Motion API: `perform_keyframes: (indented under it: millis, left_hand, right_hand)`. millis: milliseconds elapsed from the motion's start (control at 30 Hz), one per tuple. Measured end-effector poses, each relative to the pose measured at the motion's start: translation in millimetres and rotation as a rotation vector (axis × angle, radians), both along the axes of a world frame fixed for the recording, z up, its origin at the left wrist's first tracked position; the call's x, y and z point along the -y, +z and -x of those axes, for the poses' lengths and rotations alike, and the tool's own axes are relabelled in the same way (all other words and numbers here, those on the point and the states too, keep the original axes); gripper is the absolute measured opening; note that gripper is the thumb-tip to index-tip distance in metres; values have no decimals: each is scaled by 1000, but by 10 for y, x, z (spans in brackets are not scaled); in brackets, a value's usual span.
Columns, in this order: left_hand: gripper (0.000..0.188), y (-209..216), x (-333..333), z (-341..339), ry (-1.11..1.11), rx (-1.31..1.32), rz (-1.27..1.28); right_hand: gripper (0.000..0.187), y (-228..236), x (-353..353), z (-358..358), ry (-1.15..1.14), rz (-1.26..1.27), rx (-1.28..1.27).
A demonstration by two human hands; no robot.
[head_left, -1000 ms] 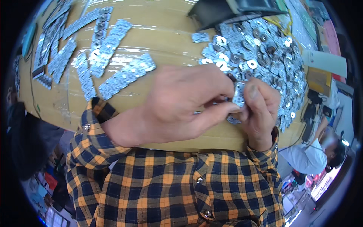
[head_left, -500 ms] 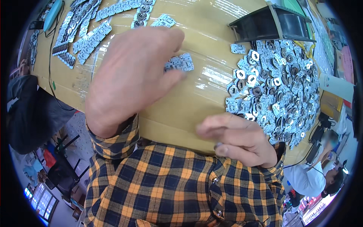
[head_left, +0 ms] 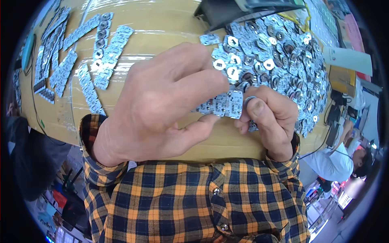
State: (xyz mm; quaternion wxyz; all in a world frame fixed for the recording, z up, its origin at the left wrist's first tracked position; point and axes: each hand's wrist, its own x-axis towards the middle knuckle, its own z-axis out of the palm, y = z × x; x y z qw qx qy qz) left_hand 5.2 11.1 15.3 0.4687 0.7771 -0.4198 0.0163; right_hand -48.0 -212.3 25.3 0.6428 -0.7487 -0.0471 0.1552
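My left hand (head_left: 170, 105) is closed on a short strip of small circuit boards (head_left: 227, 104), held above the table with its components showing. The thumb is below the strip and the curled fingers hide its left end. At the strip's right end my right hand (head_left: 273, 119) pinches a small round disc (head_left: 250, 98) between thumb and forefinger. Only a thin curved edge of it shows. Behind both hands spreads a large pile of small circuit boards (head_left: 279, 56), many with round metal or dark discs on them.
Several circuit board strips (head_left: 115, 54) lie at the left of the table (head_left: 162, 24). A black open holder (head_left: 243, 12) stands behind the pile. Cables (head_left: 34, 97) run down the left side. A person in white (head_left: 330, 166) is at the far right.
My left hand has moved right and toward me, bringing the board strip off the table. My right hand has risen to meet the strip's end. The view has shifted right.
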Motion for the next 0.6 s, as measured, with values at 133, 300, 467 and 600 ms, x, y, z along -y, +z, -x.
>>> perform_keyframes:
  millis: [133,300,467,600]
  left_hand:
    - [39,-49,59,16,4,2,64]
    - [38,-67,111,38,-6,35,85]
    - [38,-112,128,38,14,27,125]
    - [27,-103,91,91,6,-233,98]
  right_hand:
    - [30,-60,9,8,1,-54,21]
    - [29,-36,48,-3,67,29,15]
    - [25,-36,48,-4,47,147,149]
    - [17,-56,46,20,-43,49,131]
